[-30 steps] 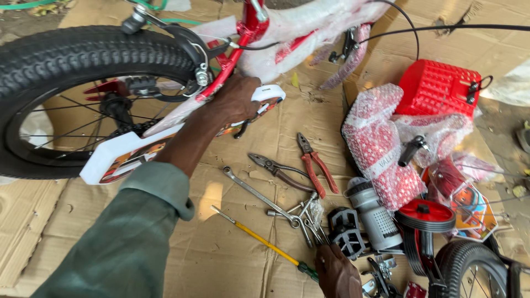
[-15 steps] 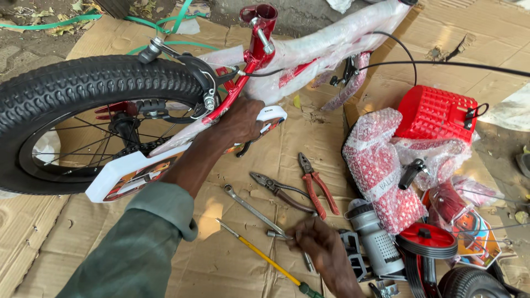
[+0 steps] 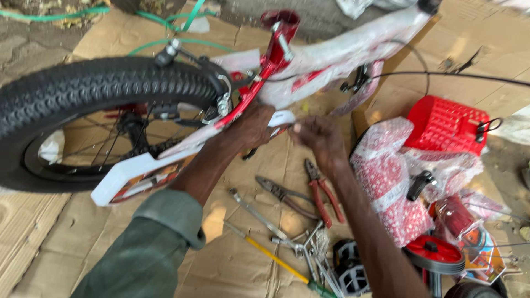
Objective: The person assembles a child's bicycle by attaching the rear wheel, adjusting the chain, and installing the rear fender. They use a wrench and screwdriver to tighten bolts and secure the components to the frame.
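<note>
Head view shows your left hand [image 3: 251,128] closed around the white chain guard [image 3: 138,168] where it meets the red bicycle frame [image 3: 265,72], which lies on flattened cardboard [image 3: 49,232] beside the black tyre [image 3: 94,91]; your right hand [image 3: 317,135] pinches narrowly at the guard's front tip, though you cannot tell what, if anything, sits between those fingers. Judge the guard light, thin and bendy, so hold near its mount rather than its free end, while the frame looks stiff and heavy. Open room is tight: pliers [image 3: 320,190], a yellow-handled screwdriver [image 3: 276,259] and the red basket [image 3: 447,124] crowd your right, with bare cardboard at lower left.
</note>
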